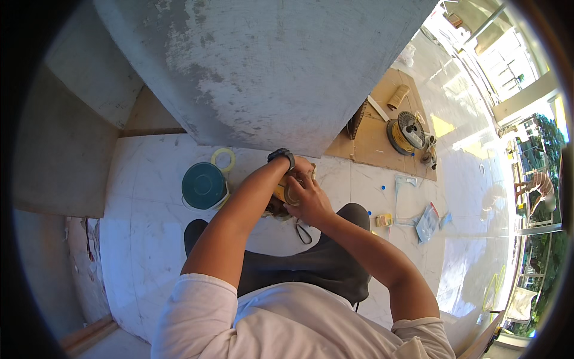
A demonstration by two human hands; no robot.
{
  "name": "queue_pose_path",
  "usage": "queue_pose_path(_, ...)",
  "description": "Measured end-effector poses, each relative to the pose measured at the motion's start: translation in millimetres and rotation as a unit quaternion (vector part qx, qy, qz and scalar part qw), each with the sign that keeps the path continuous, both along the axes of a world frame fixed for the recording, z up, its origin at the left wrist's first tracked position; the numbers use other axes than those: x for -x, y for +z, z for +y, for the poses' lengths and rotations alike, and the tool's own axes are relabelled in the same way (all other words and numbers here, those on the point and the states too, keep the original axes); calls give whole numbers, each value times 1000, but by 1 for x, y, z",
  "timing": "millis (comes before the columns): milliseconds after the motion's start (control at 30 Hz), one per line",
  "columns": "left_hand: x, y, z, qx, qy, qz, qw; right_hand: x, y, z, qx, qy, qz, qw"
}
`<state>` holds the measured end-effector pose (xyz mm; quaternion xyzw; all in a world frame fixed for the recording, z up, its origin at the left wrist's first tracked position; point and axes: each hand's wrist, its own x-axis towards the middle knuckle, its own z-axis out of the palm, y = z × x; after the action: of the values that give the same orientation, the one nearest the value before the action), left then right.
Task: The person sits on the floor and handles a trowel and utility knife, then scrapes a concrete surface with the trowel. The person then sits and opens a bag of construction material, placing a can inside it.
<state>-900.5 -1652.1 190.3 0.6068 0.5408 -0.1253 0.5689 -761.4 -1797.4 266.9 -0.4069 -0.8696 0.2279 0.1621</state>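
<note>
Tan tape roll [293, 192], light and stiff I judge, sits clasped by its rim between right hand [311, 200] and left hand [297, 169], both closed on it.

Single head-worn fisheye view, looking steeply down, close over the person's lap and floor [149, 239]

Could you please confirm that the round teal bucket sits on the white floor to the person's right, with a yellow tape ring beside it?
Not quite: the head view shows the round teal plastic bucket on the white tiled floor to the person's left, not the right. The yellow tape ring does lie right beside it, as you said.
</note>
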Motion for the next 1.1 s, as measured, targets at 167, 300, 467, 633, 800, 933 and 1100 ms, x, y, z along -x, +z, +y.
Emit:
queue_pose_path(167, 17, 25, -7, -102, -73, -25, 992, 0, 5, 12, 8, -35, -60, 998)
queue_pose_path(300, 48, 30, -23, -90, 9, -10, 996, 8, 13, 18, -9, -14, -129, 991)
queue_pose_path(467, 79, 25, -51, -265, -106, 70, 956, 19, 33, 43, 38, -7, -275, 961)
queue_pose_path(633, 68, 21, -79, -226, -91, 157, 957, 16, 29, 56, 94, -37, -214, 972)
queue_pose_path(800, 56, 7, -71, -183, -37, 161, 969, -7, 16, 48, 101, -59, -157, 981)
queue_pose_path(933, 60, -1, -67, -191, -112, 156, 963, -6, 19, 40, 86, -93, -163, 978)
queue_pose_path(1100, 74, 12, -80, -223, -85, 152, 959, 20, 18, 34, 71, -117, -206, 969)
